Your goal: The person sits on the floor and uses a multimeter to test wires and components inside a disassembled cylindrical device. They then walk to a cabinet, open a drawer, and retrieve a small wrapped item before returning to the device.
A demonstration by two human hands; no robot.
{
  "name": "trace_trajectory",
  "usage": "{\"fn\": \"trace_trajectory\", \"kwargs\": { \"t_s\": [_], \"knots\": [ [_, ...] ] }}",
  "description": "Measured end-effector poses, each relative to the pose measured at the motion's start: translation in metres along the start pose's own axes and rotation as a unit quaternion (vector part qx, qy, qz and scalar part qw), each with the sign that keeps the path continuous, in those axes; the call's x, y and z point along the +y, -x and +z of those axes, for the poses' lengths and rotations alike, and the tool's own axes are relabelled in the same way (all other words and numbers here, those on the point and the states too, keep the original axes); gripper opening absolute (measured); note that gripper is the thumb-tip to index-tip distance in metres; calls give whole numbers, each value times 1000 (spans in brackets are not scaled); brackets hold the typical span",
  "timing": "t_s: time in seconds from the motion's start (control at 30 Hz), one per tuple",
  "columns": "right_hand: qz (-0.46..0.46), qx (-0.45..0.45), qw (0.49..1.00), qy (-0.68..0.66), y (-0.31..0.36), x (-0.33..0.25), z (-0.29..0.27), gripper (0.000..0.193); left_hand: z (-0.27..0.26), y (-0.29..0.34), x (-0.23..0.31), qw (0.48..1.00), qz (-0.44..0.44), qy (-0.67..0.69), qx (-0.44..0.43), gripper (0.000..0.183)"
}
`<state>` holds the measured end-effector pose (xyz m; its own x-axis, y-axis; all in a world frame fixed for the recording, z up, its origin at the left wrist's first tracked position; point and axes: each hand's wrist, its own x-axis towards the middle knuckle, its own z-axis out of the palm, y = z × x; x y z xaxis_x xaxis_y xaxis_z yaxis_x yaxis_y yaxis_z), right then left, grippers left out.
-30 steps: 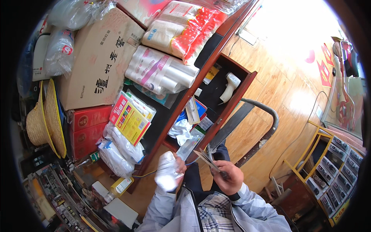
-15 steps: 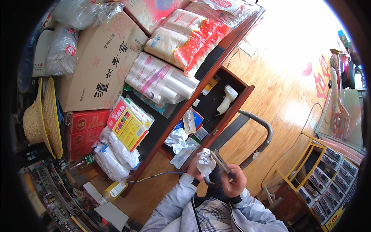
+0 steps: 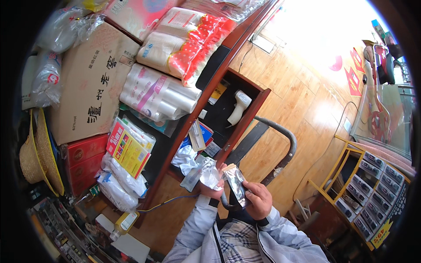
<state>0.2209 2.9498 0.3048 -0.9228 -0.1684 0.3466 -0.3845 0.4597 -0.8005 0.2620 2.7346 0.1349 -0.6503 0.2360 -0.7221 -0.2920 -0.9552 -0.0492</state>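
Note:
In front of my body, my left hand (image 3: 212,193) is closed around a crumpled clear and whitish plastic bag (image 3: 210,176). My right hand (image 3: 258,200) pinches a flat, shiny silver packet (image 3: 237,186) by its right edge, thumb on top. The packet's upper end shows a strip of brown, and its silver face is turned up. The packet and the bag are close side by side; whether they touch, I cannot tell. Most of my left fingers are hidden behind the bag.
Beyond my hands an open drawer (image 3: 251,127) holds a white handheld scanner (image 3: 239,108) and papers. A metal chair frame (image 3: 289,139) curves beside it. Packs of paper cups (image 3: 160,50), plastic rolls (image 3: 158,94) and a large carton (image 3: 90,83) crowd the desk. A display rack (image 3: 372,193) stands at right.
The flat packet has turned from nearly edge-on to showing its silver face. Both hands have shifted slightly left in the picture, and the surroundings have shifted left too.

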Motion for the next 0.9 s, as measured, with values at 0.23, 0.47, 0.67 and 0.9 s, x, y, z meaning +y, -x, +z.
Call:
{"fn": "trace_trajectory", "kwargs": {
  "t_s": [0.23, 0.47, 0.67, 0.9],
  "knots": [
    [21, -8, 1000, -5, 8, 12, -9, 34, 8, 2, -7, 998, 48, 14, 39, 52],
    [78, 0, 997, 12, 30, 24, -12, 40, 24, 2, -15, 992, 81, 100, 9, 54],
    [117, 7, 992, 42, 44, 30, -1, 33, 32, -17, -10, 996, 38, 68, 46, 38],
    [154, 57, 986, 33, 44, 29, 12, 26, 62, -47, -49, 958, 153, -148, 189, 28]
  ]
}}
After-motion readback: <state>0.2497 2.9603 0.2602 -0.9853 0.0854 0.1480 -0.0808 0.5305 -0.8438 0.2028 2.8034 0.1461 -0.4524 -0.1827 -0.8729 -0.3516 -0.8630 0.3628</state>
